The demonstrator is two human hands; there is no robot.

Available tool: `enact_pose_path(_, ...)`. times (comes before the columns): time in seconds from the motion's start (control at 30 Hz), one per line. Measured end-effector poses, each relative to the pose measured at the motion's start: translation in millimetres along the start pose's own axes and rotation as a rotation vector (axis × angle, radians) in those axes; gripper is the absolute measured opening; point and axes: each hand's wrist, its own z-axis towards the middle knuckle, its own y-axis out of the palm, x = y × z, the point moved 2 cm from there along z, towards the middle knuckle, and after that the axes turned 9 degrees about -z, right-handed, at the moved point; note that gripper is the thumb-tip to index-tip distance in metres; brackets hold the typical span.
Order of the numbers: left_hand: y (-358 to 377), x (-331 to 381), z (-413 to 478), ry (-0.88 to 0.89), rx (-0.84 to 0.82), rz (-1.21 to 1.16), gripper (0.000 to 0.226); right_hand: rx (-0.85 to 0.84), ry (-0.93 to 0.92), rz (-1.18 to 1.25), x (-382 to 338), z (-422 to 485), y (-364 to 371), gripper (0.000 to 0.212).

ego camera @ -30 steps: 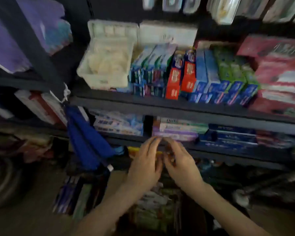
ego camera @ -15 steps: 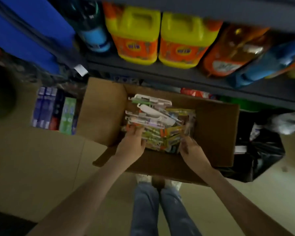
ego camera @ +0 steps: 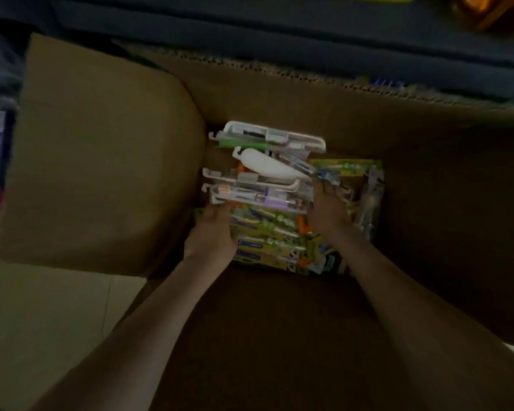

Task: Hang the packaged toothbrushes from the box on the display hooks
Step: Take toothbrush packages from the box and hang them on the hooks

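Left hand (ego camera: 212,232) grips the left edge of the packaged toothbrushes (ego camera: 264,179). Right hand (ego camera: 327,212) touches their right side, but the dim blur hides whether it is pinching. The packs lie piled inside the cardboard box (ego camera: 279,99), near its left wall.

**Tight on the left, open room on the right**

The box (ego camera: 279,93) flap (ego camera: 101,158) rises just left of the left hand (ego camera: 211,232). Stacked toothbrush packs (ego camera: 264,179) fill the space between it and the right hand (ego camera: 328,216). Right of that hand the box interior lies open. A shelf edge (ego camera: 250,34) overhangs beyond the fingertips.
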Motion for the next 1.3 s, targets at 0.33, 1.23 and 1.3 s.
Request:
enact_pose_path(0.33, 0, -6, -17, -0.021, 0.053, -0.177, 0.048, -0.009, 0.006, -0.079, 18, 4, 8, 0.049)
enact_pose_path(1.23, -2, 4, -29, -0.453, 0.009, -1.427, 0.033, 0.188, -0.355, 0.195, -51, -42, -20, 0.059)
enact_pose_path(1.3, 3, 0, -29, -0.461, 0.009, -1.450, 0.033, 0.023, -0.278, 0.109, -56, -11, -8, 0.067)
